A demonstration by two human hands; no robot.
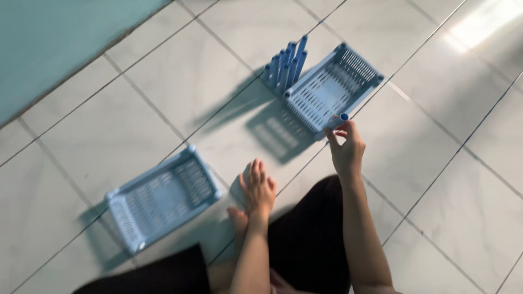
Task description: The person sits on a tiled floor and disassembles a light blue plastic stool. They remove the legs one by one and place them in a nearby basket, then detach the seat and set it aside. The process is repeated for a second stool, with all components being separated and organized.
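Note:
A light blue slotted plastic tray (pixel 329 90) lies on the tiled floor, with a cluster of several upright blue tube legs (pixel 286 68) at its far left corner. My right hand (pixel 345 148) grips the near corner of this tray, fingers pinched around a corner post. My left hand (pixel 257 190) rests flat on the floor, fingers spread, holding nothing. A second light blue slotted tray (pixel 162 197) lies flat on the floor to the left of my left hand, a short gap apart.
White floor tiles with dark grout lines run all around. A teal wall (pixel 54 38) fills the upper left. My legs in dark clothing (pixel 305 245) occupy the bottom centre. Bright glare falls on the tiles at the upper right.

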